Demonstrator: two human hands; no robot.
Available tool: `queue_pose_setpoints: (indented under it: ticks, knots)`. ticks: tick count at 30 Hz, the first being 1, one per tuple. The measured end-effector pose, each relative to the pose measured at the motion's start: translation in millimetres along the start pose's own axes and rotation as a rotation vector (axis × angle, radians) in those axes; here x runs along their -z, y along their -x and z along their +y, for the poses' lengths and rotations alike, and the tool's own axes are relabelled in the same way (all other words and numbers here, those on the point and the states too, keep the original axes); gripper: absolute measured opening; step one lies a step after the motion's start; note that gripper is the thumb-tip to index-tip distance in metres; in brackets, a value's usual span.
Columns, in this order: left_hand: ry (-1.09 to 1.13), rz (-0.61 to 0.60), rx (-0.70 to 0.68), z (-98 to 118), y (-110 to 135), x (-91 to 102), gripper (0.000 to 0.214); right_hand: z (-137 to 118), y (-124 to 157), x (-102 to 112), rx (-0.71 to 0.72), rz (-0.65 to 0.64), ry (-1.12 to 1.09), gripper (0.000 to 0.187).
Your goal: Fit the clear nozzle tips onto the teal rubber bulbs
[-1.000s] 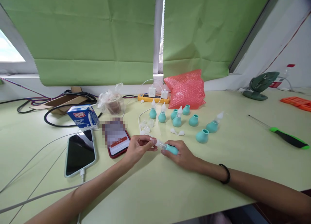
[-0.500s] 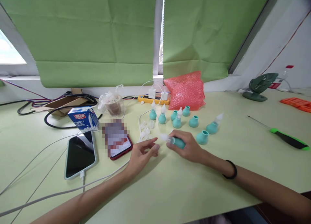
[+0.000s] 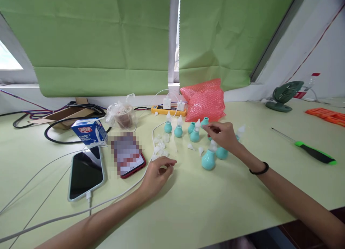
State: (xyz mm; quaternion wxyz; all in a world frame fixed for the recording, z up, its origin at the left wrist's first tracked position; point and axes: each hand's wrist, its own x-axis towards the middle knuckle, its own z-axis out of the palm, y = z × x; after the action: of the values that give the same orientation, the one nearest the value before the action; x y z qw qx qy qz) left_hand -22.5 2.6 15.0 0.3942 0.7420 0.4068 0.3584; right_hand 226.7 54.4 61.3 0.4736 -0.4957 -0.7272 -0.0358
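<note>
My right hand (image 3: pixel 223 136) reaches over a group of teal rubber bulbs. Its fingers are stretched out loosely above one bulb (image 3: pixel 209 137) that it mostly hides, and I see nothing gripped. Just below that hand a teal bulb with a clear tip (image 3: pixel 208 159) stands upright on the table, with a tipless bulb (image 3: pixel 221 153) beside it. More bulbs (image 3: pixel 178 131) stand in a row behind. My left hand (image 3: pixel 158 171) rests on the table with its fingers loosely bent and empty, close to a cluster of small clear tips (image 3: pixel 161 145).
A phone on a charging cable (image 3: pixel 84 171) and a red phone (image 3: pixel 132 164) lie at the left, near a milk carton (image 3: pixel 89 131). A pink bubble-wrap bag (image 3: pixel 205 99), a power strip (image 3: pixel 168 109), a screwdriver (image 3: pixel 309 150) and a small green fan (image 3: pixel 284 96) lie around.
My right hand has set the tipped bulb upright on the table, let it go, and moved back and to the right over the other bulbs. My left hand has come down onto the table.
</note>
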Motion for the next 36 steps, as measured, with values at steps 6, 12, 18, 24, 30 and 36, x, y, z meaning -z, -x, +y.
queue_pose_setpoints:
  ticks: [6, 12, 18, 24, 30, 36]
  knots:
    - [-0.304, -0.124, -0.342, 3.7, 8.9, -1.4, 0.027, -7.9, 3.3, -4.3, 0.203, 0.086, 0.113, 0.030]
    - [-0.430, -0.150, -0.394, 2.3, 11.5, -1.6, 0.027, -11.8, -5.3, 17.0, 0.217, 0.353, 0.209, 0.026]
    - [-0.481, -0.168, -0.449, 1.5, 12.4, -2.9, 0.026, 11.3, -9.9, 18.4, 0.337, 0.470, 0.433, 0.028]
    - [-0.497, -0.161, -0.495, 2.5, 12.3, -2.9, 0.026, 27.2, -8.1, 10.7, 0.405, 0.442, 0.536, 0.031]
    - [-0.502, -0.186, -0.512, 3.6, 12.4, -2.1, 0.026, 30.4, -4.8, 7.9, 0.353, 0.249, 0.545, 0.032]
    - [-0.511, -0.189, -0.521, 1.6, 12.8, -2.7, 0.026, 25.4, -2.4, 5.3, 0.324, 0.239, 0.528, 0.036]
